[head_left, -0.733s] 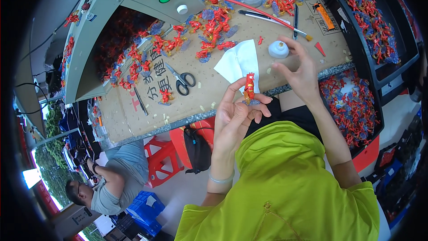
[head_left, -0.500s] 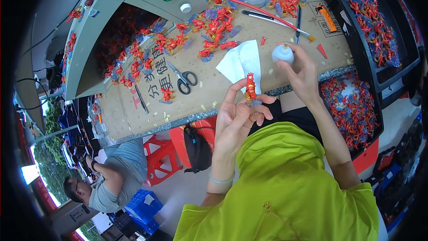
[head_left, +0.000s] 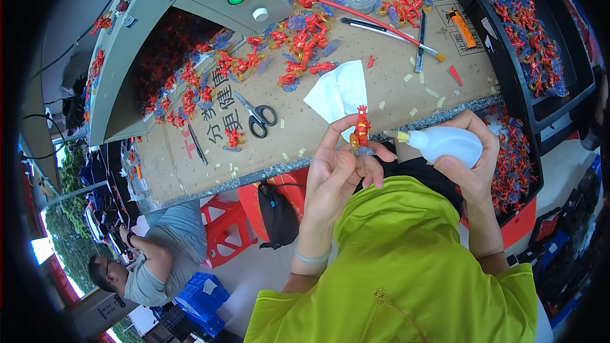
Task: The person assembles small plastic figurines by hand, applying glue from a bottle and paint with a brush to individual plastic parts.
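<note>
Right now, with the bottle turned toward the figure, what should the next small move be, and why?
Probably ease the white bottle slightly left: the right hand holds it sideways, its nozzle pointing at the red figure but seemingly short of touching, while the left hand holds the figure in its fingers.

Pale floor (head_left: 257, 273), red stool (head_left: 232, 251) near speckle-edged table (head_left: 171, 171); bright window at left, trees (head_left: 67, 235) outside
</note>
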Demonstrator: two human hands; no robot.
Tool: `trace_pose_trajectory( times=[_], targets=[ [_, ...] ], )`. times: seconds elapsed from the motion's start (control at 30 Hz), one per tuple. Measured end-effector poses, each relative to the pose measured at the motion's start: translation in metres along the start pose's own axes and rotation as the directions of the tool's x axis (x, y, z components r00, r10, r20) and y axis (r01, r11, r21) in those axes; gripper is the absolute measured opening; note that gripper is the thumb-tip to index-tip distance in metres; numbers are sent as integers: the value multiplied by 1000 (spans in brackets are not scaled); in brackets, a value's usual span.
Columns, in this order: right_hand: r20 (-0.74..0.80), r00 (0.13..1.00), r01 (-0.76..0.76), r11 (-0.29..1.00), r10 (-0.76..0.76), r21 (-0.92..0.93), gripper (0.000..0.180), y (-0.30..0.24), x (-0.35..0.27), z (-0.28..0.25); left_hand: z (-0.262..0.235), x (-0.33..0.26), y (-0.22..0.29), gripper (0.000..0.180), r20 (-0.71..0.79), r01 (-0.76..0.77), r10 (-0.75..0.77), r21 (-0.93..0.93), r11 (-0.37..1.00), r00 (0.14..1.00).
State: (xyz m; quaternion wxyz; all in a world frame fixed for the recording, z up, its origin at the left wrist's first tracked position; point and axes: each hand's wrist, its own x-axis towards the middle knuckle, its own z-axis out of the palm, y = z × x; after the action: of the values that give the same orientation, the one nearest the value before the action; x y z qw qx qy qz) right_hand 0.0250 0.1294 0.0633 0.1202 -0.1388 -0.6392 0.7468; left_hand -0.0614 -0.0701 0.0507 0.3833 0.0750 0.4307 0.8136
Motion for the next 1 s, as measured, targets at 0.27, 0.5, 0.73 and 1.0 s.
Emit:
trace_pose_trajectory(
  times=[0.27, 0.5, 0.73, 1.0],
  targets=[
    [-125, 991, 68, 991, -53, 116, 32, 7, 1, 1, 3, 2, 0, 61, 9, -4, 4, 5, 1000, 1000],
    [-144, 982, 118, 991, -125, -55, 32, 0, -3, 7, 3, 3, 0, 57, 18, -5, 5, 18, 1000, 1000],
    [-32, 967, 237, 932, -255, -273, 34, -4, -4, 9, 4, 2, 1, 58, 6, 2, -2, 29, 1000, 1000],
    [-3, 959, 269, 909, -285, -318, 37, -3, -3, 11, 4, 2, 2, 60, -2, 11, -11, 52, 999, 1000]
  ],
)
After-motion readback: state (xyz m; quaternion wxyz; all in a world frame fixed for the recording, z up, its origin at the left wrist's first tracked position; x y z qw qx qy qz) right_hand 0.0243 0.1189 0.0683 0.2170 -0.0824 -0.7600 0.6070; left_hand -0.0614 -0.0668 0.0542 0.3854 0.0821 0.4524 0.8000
